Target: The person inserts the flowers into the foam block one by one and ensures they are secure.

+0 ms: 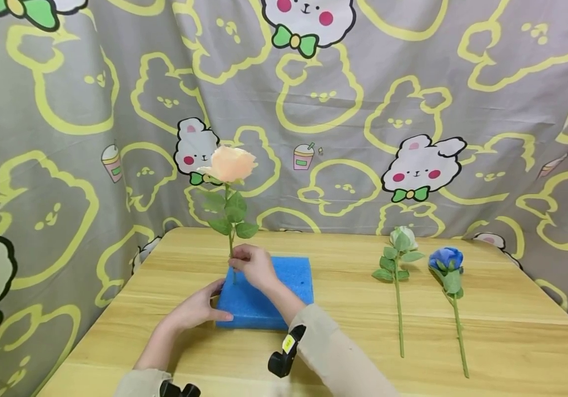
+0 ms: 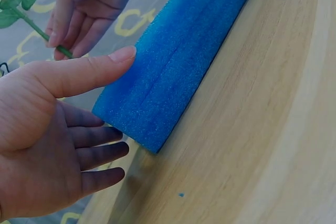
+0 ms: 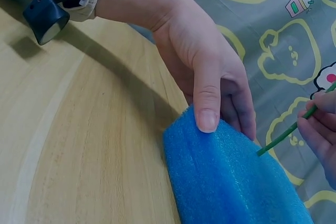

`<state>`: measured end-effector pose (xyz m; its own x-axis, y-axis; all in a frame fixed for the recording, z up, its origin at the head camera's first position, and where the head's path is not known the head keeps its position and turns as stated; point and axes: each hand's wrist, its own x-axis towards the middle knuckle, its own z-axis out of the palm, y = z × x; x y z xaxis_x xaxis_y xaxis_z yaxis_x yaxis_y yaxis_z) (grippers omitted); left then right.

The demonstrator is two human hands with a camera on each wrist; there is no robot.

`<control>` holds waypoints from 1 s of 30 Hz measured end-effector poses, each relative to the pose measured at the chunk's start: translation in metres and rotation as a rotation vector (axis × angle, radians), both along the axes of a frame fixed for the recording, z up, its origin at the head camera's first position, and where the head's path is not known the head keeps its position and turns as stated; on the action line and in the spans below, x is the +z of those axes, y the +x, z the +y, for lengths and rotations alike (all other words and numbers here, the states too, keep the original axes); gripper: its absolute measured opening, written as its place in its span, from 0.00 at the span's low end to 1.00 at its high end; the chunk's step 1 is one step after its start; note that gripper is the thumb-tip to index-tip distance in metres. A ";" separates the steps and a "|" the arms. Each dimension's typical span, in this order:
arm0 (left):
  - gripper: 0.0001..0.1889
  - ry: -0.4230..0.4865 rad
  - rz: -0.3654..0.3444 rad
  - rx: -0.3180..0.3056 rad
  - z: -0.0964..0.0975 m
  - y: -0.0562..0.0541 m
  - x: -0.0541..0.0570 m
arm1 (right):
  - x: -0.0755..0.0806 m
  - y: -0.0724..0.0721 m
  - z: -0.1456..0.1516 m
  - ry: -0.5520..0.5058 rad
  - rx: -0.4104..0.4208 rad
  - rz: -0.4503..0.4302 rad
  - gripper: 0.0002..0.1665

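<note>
A peach rose with green leaves stands nearly upright over the left part of a blue foam block. My right hand pinches its green stem low down, between thumb and fingers. The stem's bottom meets the block's top face; how deep it goes in is hidden. At the block's left end is my left hand. Its thumb lies against the block's front edge, while the other fingers extend fairly straight beside the end face.
To the right on the wooden table lie a white rose and a blue rose, stems toward me. A patterned curtain hangs behind the table. A tiny blue crumb sits on the tabletop. Each wrist carries a black camera.
</note>
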<state>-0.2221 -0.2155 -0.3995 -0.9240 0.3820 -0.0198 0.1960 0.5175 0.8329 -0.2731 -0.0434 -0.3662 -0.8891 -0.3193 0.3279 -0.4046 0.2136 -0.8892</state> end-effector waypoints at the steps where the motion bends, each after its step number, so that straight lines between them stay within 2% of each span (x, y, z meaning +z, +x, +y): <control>1: 0.49 -0.005 0.001 0.004 0.000 0.000 0.000 | 0.000 0.000 -0.001 0.014 -0.005 -0.001 0.10; 4: 0.50 -0.027 0.000 0.018 0.000 0.001 0.000 | -0.002 0.000 -0.002 0.048 -0.012 -0.005 0.11; 9: 0.50 -0.033 -0.004 0.030 0.000 0.003 -0.001 | -0.007 -0.001 -0.003 0.046 -0.010 -0.029 0.11; 18: 0.49 -0.012 -0.002 0.012 0.000 0.003 -0.002 | -0.013 -0.001 -0.003 0.010 -0.003 -0.076 0.09; 22: 0.49 -0.017 0.001 0.015 0.000 0.002 -0.002 | -0.017 -0.003 -0.005 0.034 -0.007 -0.079 0.09; 30: 0.50 -0.007 0.006 0.000 0.000 0.000 0.000 | -0.017 -0.002 -0.004 -0.010 -0.003 -0.094 0.10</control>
